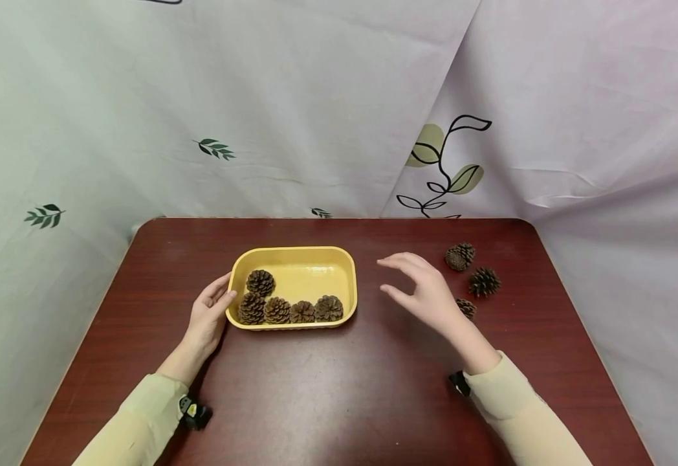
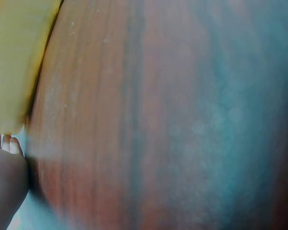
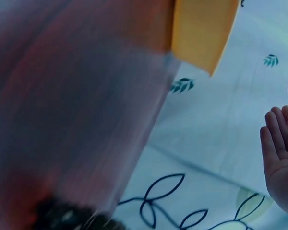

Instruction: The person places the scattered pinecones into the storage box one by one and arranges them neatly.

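Note:
A yellow plastic tray [image 1: 292, 257] stands on the table, with several pine cones [image 1: 277, 310] along its near side and left end. My left hand [image 1: 207, 315] holds the tray's left end, thumb at the rim and fingers along the outer wall. In the left wrist view, the fingertips [image 2: 13, 144] meet the yellow wall. Over the table to the right of the tray, my right hand [image 1: 426, 291] is empty, its fingers and thumb apart and pointing left. Several more pine cones [image 1: 484, 282] lie beyond and beside the right hand, one partly hidden by its wrist.
The dark red wooden table [image 1: 316, 395] has rounded far corners. A pale cloth [image 1: 316, 116] with leaf prints hangs behind it and along both sides. Black straps with cameras [image 1: 195, 413] sit at both wrists.

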`<move>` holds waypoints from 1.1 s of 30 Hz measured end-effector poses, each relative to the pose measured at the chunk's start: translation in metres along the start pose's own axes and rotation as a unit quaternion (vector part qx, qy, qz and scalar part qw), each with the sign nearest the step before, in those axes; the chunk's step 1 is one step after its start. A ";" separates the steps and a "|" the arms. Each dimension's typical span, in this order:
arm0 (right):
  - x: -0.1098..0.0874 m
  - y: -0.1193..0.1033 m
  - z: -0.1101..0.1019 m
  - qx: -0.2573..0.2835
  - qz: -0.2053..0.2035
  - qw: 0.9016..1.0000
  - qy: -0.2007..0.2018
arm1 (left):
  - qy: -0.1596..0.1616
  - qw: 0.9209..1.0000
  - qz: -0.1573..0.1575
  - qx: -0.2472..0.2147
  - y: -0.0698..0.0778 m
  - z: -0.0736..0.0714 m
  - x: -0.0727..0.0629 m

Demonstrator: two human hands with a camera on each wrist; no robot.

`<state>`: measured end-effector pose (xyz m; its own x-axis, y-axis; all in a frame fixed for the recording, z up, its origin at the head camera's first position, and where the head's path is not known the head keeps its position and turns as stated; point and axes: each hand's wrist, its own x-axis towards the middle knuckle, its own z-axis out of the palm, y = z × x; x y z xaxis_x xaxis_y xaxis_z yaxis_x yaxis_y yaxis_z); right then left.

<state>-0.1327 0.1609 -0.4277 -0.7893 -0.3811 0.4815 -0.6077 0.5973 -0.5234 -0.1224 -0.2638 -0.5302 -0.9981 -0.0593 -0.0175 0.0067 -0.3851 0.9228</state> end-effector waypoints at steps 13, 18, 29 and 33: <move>-0.053 0.031 -0.018 -0.055 0.034 0.997 0.033 | -0.001 1.000 0.002 -0.006 -0.001 -0.001 0.001; -0.071 0.037 -0.023 -0.077 0.048 0.995 0.030 | -0.004 1.000 0.003 -0.010 -0.001 -0.001 0.001; -0.100 0.043 -0.032 -0.087 0.040 0.994 0.054 | -0.007 1.000 0.007 -0.006 0.001 0.000 0.001; -0.110 0.043 -0.036 -0.093 0.052 0.993 0.056 | -0.007 1.000 0.006 -0.004 0.000 0.000 0.001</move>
<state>-0.0686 0.2540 -0.4776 -0.8253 -0.2366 0.5127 -0.4893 0.7527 -0.4404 -0.1232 -0.2642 -0.5300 -0.9987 -0.0518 -0.0003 0.0201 -0.3922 0.9196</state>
